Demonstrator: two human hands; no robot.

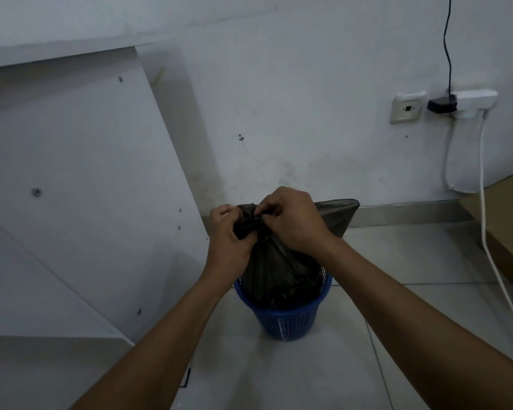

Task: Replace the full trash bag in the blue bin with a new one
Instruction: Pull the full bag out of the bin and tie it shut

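- the step in hand looks like closing off the full bag: both hands meet at the gathered neck of the black trash bag (279, 261), which rises out of the blue bin (282, 318) directly below them.
- the left hand (230, 232) is clenched on the bunched plastic from the left side, fingers curled into the folds.
- the right hand (293, 220) pinches the same bunch from the right and above, fingertips pressed into the twist just beside the left thumb.
- a loose flap of the bag sticks out past the right hand, towards the wall; whether a knot is already formed cannot be told, since the fingers hide it.
- the bag's body is in the bin, under both wrists, so nothing is lifted out yet.
- judged from this, the next move calls for finishing the tie, then a firm pull straight up to free the bag from the bin.
- no new bag is in view near either hand.
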